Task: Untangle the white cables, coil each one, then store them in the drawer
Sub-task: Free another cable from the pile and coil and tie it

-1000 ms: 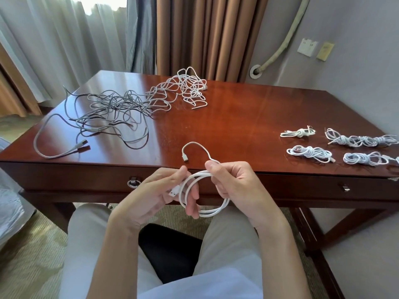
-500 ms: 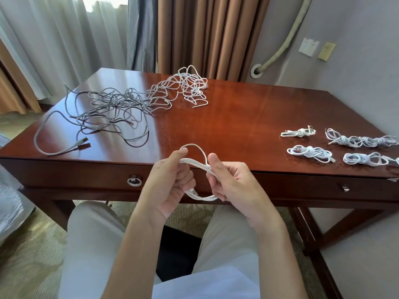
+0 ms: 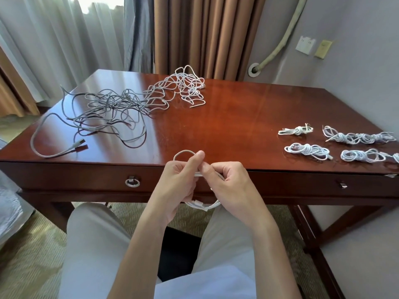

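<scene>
**A:** What have you got in your hands?

**B:** One white cable [image 3: 203, 205], held in front of the drawer [image 3: 86, 180], just below the worktop's [image 3: 226, 121] near edge. Your left hand [image 3: 179, 180] has its fingers curled round the gathered loops, thumb and forefinger pinching a small loop that stands up above the edge. Your right hand [image 3: 228, 182] curls in against it from the other side and pinches the same cable where the two hands meet. The bottom of the coil, with a connector, hangs out beneath both hands.

**A:** How many are coiled?

**B:** Four coiled bundles [image 3: 306, 148] lie on the worktop, well off to the right of the drawer, in two rows of two. A fifth bit of white shows at the frame's right edge, cut off, so you cannot tell what it is.

**A:** And the rest?

**B:** One tangled heap [image 3: 133, 102] sits behind the drawer, towards the far left of the worktop. Its strands cannot be counted. One long end trails out to the near-left corner and finishes in a plug [image 3: 78, 144].

**A:** The drawer?

**B:** Closed, one ring pull [image 3: 132, 182] on its front, left of your hands.
</scene>
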The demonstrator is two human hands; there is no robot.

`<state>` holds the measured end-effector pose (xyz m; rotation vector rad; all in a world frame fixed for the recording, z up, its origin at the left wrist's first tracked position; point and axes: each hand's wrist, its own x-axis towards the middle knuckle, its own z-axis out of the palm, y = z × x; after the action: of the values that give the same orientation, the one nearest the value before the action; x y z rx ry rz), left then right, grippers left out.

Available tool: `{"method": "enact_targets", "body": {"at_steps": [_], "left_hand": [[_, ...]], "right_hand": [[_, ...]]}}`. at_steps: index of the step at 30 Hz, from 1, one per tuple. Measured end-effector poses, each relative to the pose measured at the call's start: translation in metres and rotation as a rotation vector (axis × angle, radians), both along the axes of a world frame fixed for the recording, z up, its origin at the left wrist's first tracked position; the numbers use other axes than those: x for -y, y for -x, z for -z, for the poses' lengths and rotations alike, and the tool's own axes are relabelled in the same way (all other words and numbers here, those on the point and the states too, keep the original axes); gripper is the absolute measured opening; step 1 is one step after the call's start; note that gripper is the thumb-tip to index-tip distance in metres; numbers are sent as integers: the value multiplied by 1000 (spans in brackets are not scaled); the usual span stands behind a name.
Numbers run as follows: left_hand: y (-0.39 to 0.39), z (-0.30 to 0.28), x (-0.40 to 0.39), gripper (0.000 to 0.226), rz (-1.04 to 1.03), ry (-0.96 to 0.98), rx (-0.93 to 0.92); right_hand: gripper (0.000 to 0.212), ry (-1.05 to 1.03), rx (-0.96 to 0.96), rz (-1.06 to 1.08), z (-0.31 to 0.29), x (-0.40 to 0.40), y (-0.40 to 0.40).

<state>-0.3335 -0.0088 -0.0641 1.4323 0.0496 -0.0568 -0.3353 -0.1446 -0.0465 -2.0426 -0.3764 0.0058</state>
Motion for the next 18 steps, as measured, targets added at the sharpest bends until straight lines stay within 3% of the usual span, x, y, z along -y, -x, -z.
{"method": "enact_targets", "body": {"at_steps": [4,7,12,18], "left_hand": [[-3,3,-4,50,-138,235,-36],[-6,7,-9,60,-225,390,-41],[-7,6,-9,57,-331,397,16],[-3,4,-5,60,-227,303,159]], "right_hand": [[62,-99,-83,-63,0,-1,0],[58,-100,-175,-93,0,4,-1],[52,-47,-119,-64,3,0,-1],[68,-78,-359,-79,-3,-7,1]]}}
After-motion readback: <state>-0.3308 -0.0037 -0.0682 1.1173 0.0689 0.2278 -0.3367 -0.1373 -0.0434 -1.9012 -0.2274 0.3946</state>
